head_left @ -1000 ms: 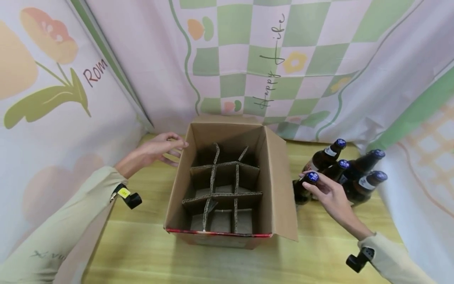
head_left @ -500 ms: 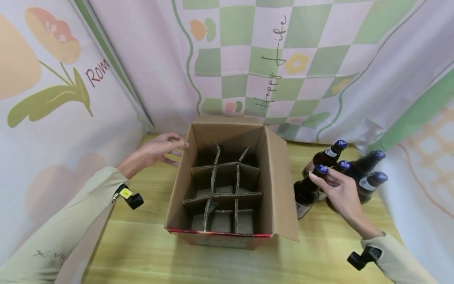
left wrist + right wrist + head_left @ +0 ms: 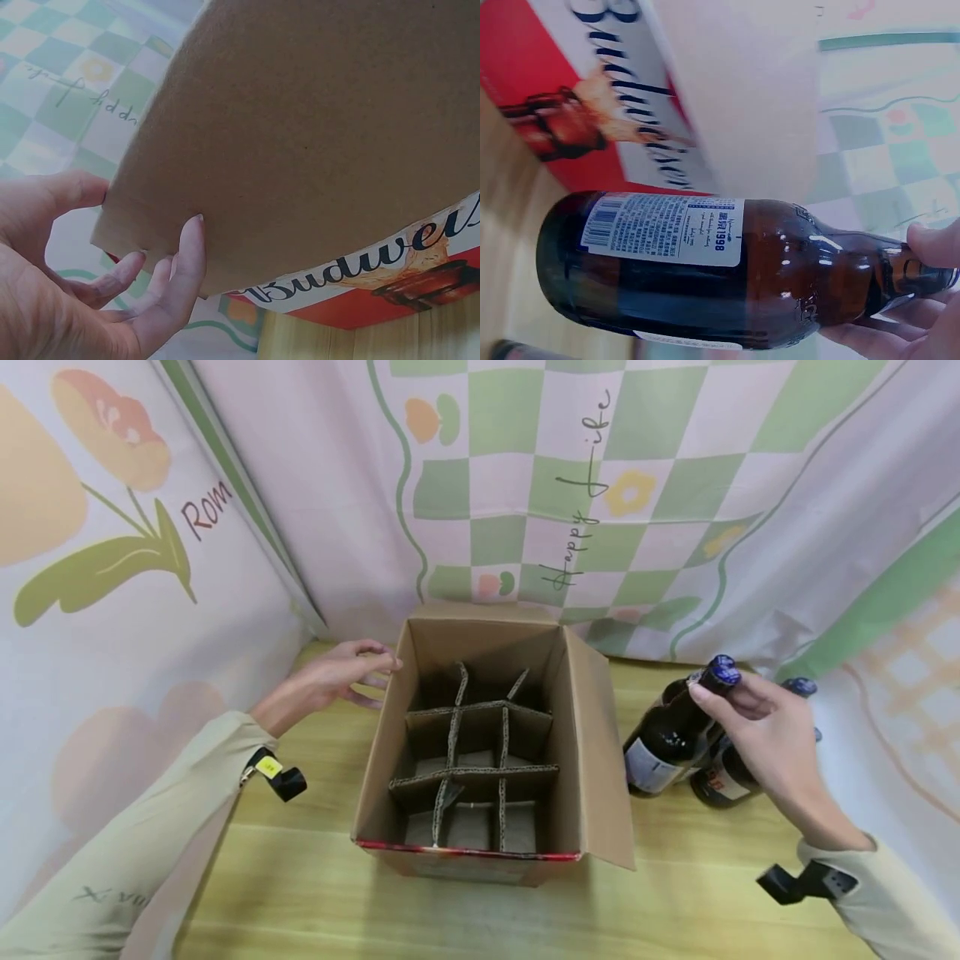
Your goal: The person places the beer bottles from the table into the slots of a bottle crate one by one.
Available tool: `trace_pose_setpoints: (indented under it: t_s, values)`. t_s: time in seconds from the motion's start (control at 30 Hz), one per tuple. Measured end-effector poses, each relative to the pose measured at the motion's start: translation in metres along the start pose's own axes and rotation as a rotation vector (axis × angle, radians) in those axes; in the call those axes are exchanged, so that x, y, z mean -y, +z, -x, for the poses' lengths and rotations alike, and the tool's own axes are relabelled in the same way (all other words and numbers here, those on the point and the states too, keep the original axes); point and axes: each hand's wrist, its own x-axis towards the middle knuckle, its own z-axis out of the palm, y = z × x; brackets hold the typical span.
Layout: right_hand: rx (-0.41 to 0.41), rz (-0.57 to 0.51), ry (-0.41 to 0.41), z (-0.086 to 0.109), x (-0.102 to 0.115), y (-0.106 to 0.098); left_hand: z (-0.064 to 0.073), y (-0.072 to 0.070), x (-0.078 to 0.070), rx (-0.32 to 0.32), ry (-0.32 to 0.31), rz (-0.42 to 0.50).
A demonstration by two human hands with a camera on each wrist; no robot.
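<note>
In the head view, my right hand (image 3: 776,739) pinches the neck of a brown beer bottle (image 3: 663,735) just under its blue cap, thumb on the near side. The bottle leans, its cap to the right and its base close to the box's right flap. The right wrist view shows its printed white label (image 3: 667,229). A cardboard box (image 3: 577,752) stands in the middle with its top open and dividers (image 3: 476,772) inside. My left hand (image 3: 341,677) is at the box's left edge. In the left wrist view, thumb and bent fingers hold the brown flap (image 3: 300,135) at its corner.
Several more beer bottles stand to the right, partly hidden by the right hand; one shows a label (image 3: 727,781). The box's right flap (image 3: 607,760) sticks outward between box and bottles. Patterned curtains (image 3: 502,485) close off the back and sides of the wooden table (image 3: 300,893).
My right hand has risen and moved rightward with the bottle, which now looks larger and covers bottles behind it. The left hand has stayed at the box edge.
</note>
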Motion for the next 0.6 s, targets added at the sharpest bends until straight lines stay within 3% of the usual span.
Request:
trace_pose_setpoints:
  t_s: [0.07, 0.3, 0.4, 0.53, 0.6]
  values:
    - [-0.005, -0.034, 0.031, -0.006, 0.007, -0.005, -0.001, 0.0, 0.0, 0.0, -0.002, 0.003]
    - [0.079, -0.073, 0.261, -0.023, 0.027, -0.03, -0.003, -0.002, 0.0, 0.004, 0.006, 0.007]
    - [0.066, -0.289, 0.29, -0.03, 0.036, -0.033, -0.003, -0.003, 0.001, 0.005, 0.009, 0.011]
    - [0.011, -0.681, 0.232, -0.043, 0.045, -0.033, -0.002, -0.003, 0.003, 0.01, 0.012, 0.017]
    - [-0.007, -0.785, 0.204, -0.048, 0.05, -0.034, -0.003, -0.003, 0.004, 0.014, 0.014, 0.02]
